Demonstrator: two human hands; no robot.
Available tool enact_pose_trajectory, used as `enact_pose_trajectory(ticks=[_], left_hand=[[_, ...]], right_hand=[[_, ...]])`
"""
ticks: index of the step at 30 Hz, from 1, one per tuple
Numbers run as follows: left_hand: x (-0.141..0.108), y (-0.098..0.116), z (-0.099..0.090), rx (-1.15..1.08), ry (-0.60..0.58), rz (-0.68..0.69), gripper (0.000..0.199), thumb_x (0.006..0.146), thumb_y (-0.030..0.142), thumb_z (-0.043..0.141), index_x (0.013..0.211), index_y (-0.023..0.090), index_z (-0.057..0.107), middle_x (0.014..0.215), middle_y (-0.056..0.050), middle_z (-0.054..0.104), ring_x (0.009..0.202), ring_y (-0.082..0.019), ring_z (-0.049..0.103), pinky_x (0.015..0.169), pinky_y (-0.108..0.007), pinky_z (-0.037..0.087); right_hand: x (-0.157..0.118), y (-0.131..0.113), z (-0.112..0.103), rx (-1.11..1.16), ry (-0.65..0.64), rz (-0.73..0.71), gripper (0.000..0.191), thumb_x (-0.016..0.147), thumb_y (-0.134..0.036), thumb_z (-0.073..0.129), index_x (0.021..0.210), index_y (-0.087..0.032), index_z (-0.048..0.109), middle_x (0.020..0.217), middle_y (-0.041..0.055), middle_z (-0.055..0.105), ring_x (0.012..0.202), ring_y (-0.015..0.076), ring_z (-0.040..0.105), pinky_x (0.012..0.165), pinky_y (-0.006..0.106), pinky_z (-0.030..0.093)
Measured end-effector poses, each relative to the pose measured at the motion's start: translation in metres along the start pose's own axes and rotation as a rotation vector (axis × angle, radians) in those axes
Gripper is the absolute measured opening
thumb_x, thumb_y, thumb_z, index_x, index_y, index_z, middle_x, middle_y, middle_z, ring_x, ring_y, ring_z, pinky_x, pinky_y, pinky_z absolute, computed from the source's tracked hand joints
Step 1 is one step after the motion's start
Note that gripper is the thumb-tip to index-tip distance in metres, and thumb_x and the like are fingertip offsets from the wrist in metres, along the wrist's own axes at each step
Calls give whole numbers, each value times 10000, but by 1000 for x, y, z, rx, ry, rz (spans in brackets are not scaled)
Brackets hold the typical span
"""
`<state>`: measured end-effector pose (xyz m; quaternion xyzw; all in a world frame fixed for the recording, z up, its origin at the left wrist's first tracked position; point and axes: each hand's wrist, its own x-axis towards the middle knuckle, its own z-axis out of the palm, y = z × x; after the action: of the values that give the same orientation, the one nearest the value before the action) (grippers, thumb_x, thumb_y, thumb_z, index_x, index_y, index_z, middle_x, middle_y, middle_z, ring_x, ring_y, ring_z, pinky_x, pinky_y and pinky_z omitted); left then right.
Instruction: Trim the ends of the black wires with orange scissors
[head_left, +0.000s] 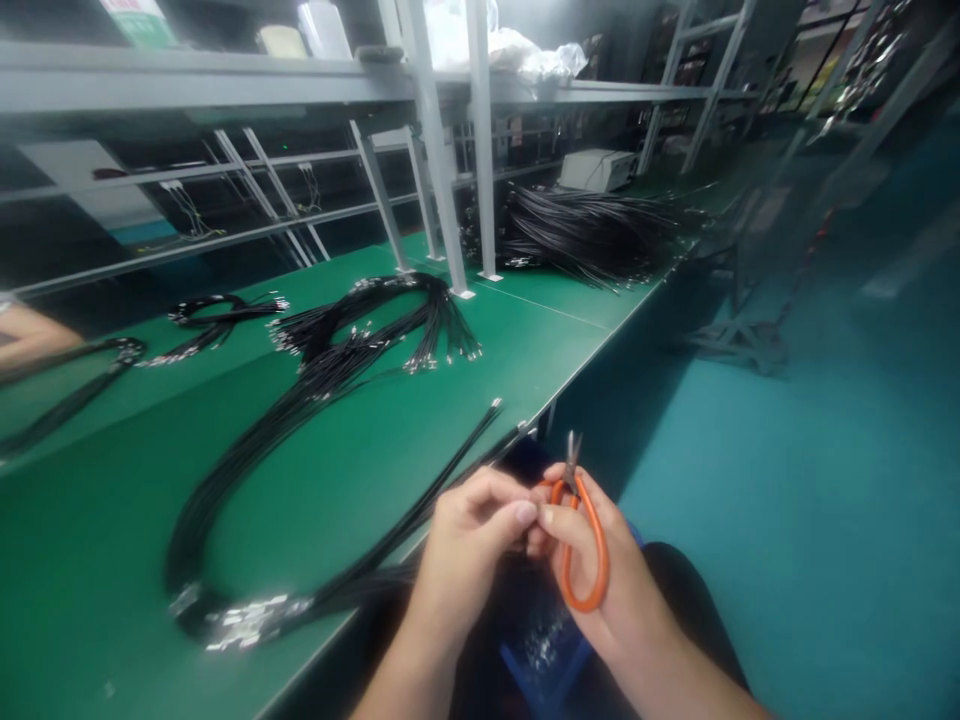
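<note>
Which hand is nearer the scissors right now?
Right. The right hand holds the scissors, handles against its palm. The left hand is just to the left of them, its thumb tip close to the right thumb.

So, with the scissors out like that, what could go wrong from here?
Two risks. The left hand is right beside the scissors in the right hand, so a slip might nick a finger. Also, the black cables reach over the edge of the green table near the left arm, so a snag could drag them.
</note>
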<state>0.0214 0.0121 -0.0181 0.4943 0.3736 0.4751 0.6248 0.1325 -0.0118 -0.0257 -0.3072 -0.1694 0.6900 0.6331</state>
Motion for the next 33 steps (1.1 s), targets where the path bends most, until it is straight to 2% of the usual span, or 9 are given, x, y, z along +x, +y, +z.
enact_pose_trajectory(ticks=[3, 10, 14, 17, 20, 23, 27, 30, 33], left_hand=[[-1, -2, -4, -81, -43, -22, 88, 799, 176, 633, 729, 127, 612, 636, 7, 593, 565, -96, 531, 565, -219, 413], [-5, -6, 2, -147, 53, -45, 111, 830, 229, 607, 773, 145, 563, 648, 24, 540, 581, -89, 498, 575, -211, 397], [-4, -9, 5, -203, -2, 14, 97, 824, 193, 610, 772, 149, 541, 670, 25, 532, 572, -82, 498, 575, -212, 407], [-4, -14, 1, -202, 20, 59, 121, 835, 179, 583, 729, 150, 533, 719, 20, 510, 599, -79, 494, 604, -219, 426], [-5, -15, -5, 26, 115, 129, 139, 836, 181, 571, 704, 156, 537, 779, 0, 515, 670, -103, 519, 651, -238, 453], [-8, -11, -9, 503, 267, 358, 71, 829, 137, 557, 857, 182, 604, 928, -41, 556, 797, -142, 565, 718, -259, 472], [-11, -7, -11, 971, 266, 617, 219, 816, 104, 556, 952, 231, 670, 1020, -63, 593, 858, -166, 608, 730, -255, 491], [-12, -5, -17, 1023, 340, 628, 175, 827, 121, 554, 868, 225, 688, 968, -65, 624, 853, -179, 620, 735, -269, 489], [-13, -1, -20, 871, 290, 435, 136, 847, 158, 545, 884, 211, 665, 947, -61, 641, 847, -183, 626, 731, -275, 490]], right_hand=[[1, -2, -1, 12, -9, 14, 257, 701, -103, 657, 886, -213, 516, 684, -42, 596, 539, 94, 546, 572, 217, 454], [2, 0, -1, 3, 2, 10, 234, 720, -79, 622, 887, -207, 519, 664, -40, 592, 547, 92, 543, 568, 201, 446], [3, 2, -2, -1, -5, 0, 243, 727, -76, 627, 905, -204, 522, 680, -33, 600, 572, 95, 554, 571, 196, 448], [5, 2, -4, 24, -8, -9, 227, 739, -58, 596, 904, -197, 524, 699, -26, 604, 564, 88, 552, 570, 192, 446], [7, 2, -6, 37, -10, -7, 214, 750, -48, 569, 899, -195, 524, 704, -23, 600, 563, 94, 557, 572, 202, 451], [7, 2, -4, 61, -5, 7, 207, 759, -53, 576, 900, -196, 526, 706, -25, 591, 584, 101, 565, 582, 209, 462], [7, 1, 0, 87, -1, 14, 215, 759, -44, 590, 900, -195, 528, 720, -22, 593, 608, 103, 566, 591, 207, 468], [6, 1, 2, 81, 6, 2, 215, 753, -47, 601, 889, -197, 530, 721, -24, 591, 608, 103, 562, 586, 207, 466], [5, 1, 3, 75, 12, -30, 215, 747, -52, 602, 885, -200, 530, 719, -29, 583, 599, 102, 550, 589, 214, 464]])
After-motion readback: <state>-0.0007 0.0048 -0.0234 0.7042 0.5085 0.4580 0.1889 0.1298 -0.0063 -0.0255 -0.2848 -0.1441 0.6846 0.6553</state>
